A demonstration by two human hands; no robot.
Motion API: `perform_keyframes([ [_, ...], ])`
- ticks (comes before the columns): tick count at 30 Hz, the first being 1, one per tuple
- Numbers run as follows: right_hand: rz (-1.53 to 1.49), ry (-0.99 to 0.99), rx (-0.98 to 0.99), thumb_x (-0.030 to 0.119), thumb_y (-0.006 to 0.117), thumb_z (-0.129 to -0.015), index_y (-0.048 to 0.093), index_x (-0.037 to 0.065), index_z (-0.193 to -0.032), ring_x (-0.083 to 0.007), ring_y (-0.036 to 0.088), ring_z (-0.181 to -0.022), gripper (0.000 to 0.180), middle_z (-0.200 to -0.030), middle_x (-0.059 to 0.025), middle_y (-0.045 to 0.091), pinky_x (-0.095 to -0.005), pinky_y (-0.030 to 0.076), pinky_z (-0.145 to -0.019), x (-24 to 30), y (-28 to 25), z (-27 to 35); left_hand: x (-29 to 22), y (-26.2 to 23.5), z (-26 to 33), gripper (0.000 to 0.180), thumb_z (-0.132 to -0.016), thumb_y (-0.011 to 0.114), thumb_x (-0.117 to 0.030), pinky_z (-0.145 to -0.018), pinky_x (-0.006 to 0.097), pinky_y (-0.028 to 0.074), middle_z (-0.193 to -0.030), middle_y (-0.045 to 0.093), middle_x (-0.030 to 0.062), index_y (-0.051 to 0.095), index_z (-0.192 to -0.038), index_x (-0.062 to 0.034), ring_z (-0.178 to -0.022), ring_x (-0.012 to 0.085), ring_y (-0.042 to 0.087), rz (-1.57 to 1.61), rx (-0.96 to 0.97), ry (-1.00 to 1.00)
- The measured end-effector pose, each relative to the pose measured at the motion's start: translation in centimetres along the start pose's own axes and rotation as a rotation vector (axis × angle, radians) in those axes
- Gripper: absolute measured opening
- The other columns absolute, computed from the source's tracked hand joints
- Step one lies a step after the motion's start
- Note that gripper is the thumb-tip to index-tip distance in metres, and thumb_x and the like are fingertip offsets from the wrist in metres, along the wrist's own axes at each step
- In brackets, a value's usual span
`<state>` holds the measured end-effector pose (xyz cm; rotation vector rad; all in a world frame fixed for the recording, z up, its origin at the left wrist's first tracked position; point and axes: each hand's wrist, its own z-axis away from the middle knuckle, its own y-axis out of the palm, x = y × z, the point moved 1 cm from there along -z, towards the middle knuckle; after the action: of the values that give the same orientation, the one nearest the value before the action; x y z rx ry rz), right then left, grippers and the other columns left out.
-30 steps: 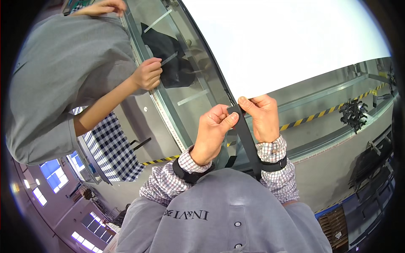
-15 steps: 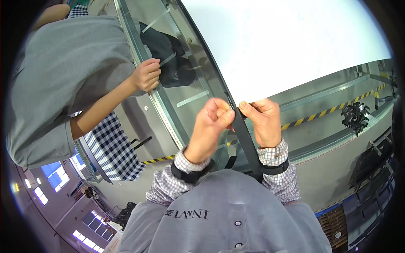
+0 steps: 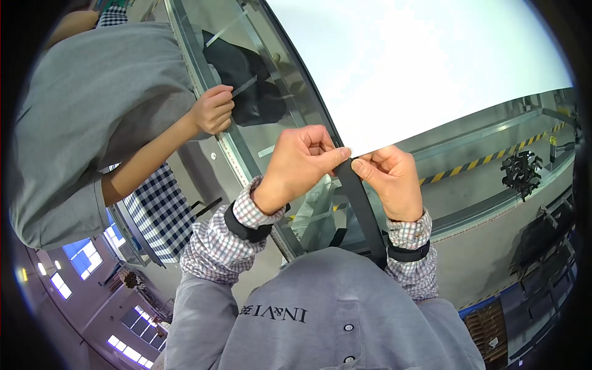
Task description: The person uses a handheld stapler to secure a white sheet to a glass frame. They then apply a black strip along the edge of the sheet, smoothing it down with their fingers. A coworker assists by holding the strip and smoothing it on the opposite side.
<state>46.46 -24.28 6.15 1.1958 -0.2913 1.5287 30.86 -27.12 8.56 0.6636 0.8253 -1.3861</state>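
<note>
A large white sheet (image 3: 425,68) lies over a glass-topped table, its near corner between my hands. Along its left edge runs a black strip (image 3: 365,213), which widens to a flat band coming down toward my body. My left hand (image 3: 299,157) is closed in a pinch, thumb and fingertips at the sheet's near corner where the strip meets it. On the strip's right side, my right hand (image 3: 394,185) pinches the band's edge between thumb and curled fingers. What lies beneath the left fingertips is hidden.
At the left, a co-worker's closed hand (image 3: 214,111) rests by the table's metal rail (image 3: 237,157). Black clips (image 3: 522,174) hang in a cluster at the right. Yellow-black striped tape (image 3: 462,171) shows below the glass. A blue-white checked cloth (image 3: 161,213) lies beyond the rail.
My left hand has shifted up and rightward onto the sheet's corner, its forearm swinging out to the left. My right hand has moved slightly right and down. The co-worker's hand is nearly still.
</note>
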Motion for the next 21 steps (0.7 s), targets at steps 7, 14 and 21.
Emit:
perform_keyframes([
  [7,0.016,-0.019,-0.038,0.000,0.060,-0.077,0.061,-0.003,-0.089,-0.0052,0.053,-0.065,0.013,-0.074,-0.0029,0.060,-0.0184,0.044,-0.058,-1.0,-0.4,0.0,1.5,-0.2,-0.2,0.020,-0.073,0.067,-0.008,-0.044,0.017,0.039,-0.054,0.054,0.0031,0.052,-0.064,-0.0001,-0.051,0.0039,0.051,-0.169,-0.074,0.245],
  [14,-0.003,-0.036,-0.045,-0.001,0.060,-0.076,0.061,-0.004,-0.090,-0.0057,0.053,-0.064,0.015,-0.074,-0.0036,0.060,-0.0186,0.044,-0.058,-1.1,-0.1,0.1,0.6,-1.1,-0.7,0.019,-0.074,0.067,-0.009,-0.043,0.017,0.036,-0.056,0.055,0.0014,0.051,-0.065,-0.0013,-0.050,0.0026,0.046,-0.017,0.130,0.099],
  [21,-0.212,0.056,-0.004,0.002,0.060,-0.077,0.060,-0.005,-0.088,-0.0090,0.056,-0.063,0.013,-0.074,-0.0077,0.062,-0.0204,0.045,-0.057,-1.5,-0.5,0.1,1.0,-0.5,-0.1,0.020,-0.075,0.066,-0.010,-0.047,0.019,0.043,-0.059,0.057,0.0038,0.050,-0.067,-0.0011,-0.053,0.0060,0.053,-0.064,0.126,0.008],
])
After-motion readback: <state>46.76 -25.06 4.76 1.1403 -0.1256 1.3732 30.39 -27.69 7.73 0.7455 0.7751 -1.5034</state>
